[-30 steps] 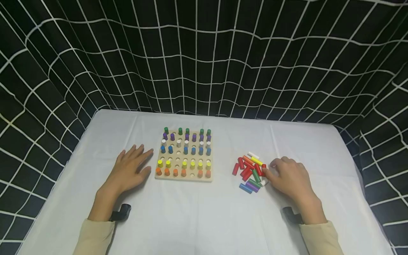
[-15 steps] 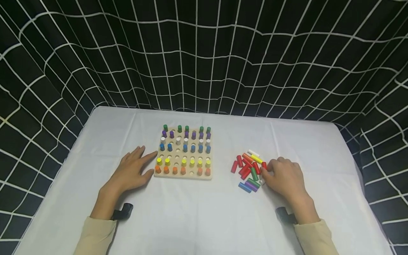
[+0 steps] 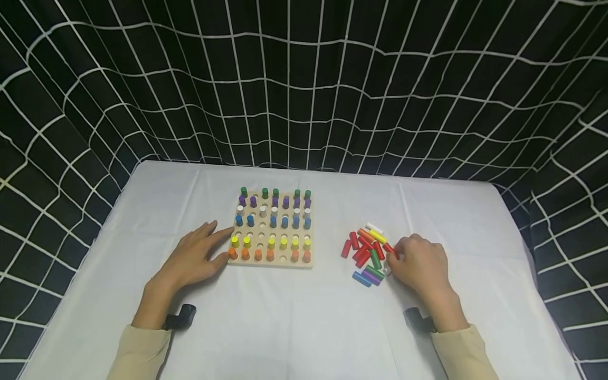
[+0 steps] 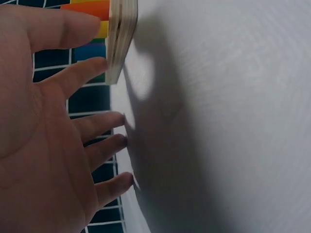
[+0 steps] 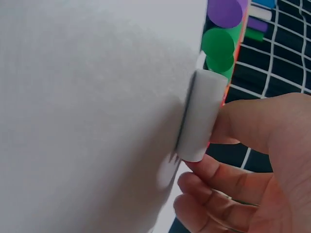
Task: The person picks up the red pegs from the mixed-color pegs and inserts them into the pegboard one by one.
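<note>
A wooden pegboard [image 3: 275,263] with rows of green, purple, white, blue, yellow and orange pegs sits left of the middle in the head view. My left hand [image 3: 192,258] lies with fingers spread at its left side; thumb and index fingertip are right at the board's edge. In the left wrist view, that hand [image 4: 53,126] is beside the board's side [image 4: 121,39]. My right hand [image 3: 423,264] pinches a red peg [image 3: 389,249] at the right of the loose pile. In the right wrist view, a white peg [image 5: 201,116] partly hides the red one before the thumb.
Loose pegs lie in a pile right of the board, among them a yellow peg [image 3: 377,236], a green peg [image 3: 376,259] and a blue peg [image 3: 362,279]. White cloth [image 3: 285,327] covers the table. A dark curtain with white netting [image 3: 304,95] rises behind.
My left hand has come right until its fingertips are at the board's edge. My right hand has moved slightly left, its fingers closing on the red peg, which has tilted.
</note>
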Demonstrator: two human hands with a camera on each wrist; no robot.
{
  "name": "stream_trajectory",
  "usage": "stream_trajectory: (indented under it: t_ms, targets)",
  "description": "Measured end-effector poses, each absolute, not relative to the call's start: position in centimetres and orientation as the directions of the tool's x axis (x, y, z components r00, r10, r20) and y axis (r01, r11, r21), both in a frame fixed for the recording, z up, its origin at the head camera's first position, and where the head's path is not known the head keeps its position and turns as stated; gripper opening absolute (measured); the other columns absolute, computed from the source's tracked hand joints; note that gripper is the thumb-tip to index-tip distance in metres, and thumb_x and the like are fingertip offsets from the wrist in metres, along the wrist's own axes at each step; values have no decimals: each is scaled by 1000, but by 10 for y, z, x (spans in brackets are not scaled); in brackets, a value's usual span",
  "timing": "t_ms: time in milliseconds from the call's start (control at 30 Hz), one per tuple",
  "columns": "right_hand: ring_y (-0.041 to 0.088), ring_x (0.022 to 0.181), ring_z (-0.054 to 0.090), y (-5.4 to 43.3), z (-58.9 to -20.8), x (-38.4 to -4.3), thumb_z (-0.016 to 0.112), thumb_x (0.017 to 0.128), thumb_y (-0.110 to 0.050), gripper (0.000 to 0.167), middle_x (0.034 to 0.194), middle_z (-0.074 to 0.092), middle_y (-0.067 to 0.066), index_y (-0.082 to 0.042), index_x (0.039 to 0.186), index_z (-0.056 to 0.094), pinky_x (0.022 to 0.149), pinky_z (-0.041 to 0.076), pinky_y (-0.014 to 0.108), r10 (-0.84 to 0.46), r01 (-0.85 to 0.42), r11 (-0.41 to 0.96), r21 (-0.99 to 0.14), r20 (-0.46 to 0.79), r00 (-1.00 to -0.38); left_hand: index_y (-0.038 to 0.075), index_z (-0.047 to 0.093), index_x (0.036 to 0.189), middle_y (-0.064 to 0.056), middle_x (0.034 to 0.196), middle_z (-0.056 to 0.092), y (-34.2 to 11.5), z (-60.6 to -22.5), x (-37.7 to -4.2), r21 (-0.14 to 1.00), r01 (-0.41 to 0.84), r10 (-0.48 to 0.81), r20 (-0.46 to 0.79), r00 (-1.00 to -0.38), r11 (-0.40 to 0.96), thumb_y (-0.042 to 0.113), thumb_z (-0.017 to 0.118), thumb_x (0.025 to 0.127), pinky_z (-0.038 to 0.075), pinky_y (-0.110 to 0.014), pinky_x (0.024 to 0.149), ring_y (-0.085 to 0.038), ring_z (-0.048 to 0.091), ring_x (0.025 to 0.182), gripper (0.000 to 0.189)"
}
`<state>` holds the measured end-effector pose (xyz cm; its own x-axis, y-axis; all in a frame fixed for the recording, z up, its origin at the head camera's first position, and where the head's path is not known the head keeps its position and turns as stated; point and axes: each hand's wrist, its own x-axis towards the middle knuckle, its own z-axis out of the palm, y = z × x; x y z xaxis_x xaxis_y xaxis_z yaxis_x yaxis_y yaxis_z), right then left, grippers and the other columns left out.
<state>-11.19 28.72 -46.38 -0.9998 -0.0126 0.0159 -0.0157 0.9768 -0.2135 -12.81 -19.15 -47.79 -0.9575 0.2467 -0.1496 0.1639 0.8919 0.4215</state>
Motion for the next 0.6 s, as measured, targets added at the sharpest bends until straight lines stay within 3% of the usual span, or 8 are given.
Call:
stream_trajectory:
  t_ms: [233, 600]
  targets:
    - [23, 63, 51, 290, -461, -111, 73, 91, -25, 27, 70, 66, 8, 2, 96, 77, 65, 41, 40, -26, -31, 975, -220, 28, -999, 26, 45, 162, -23, 172, 31, -189, -483, -127, 422, 161, 249, -163, -955, 892, 39, 59, 100, 17, -71, 132, -48, 22, 162, 65]
    - [22, 58, 52, 289, -449, -111, 72, 95, -23, 27, 68, 67, 8, 1, 108, 75, 53, 33, 31, -30, -42, 966, -254, 50, -998, 24, 42, 164, -24, 174, 27, -190, -483, -129, 410, 163, 255, -179, -950, 898, 41, 58, 100, 14, -72, 132, -48, 18, 163, 68]
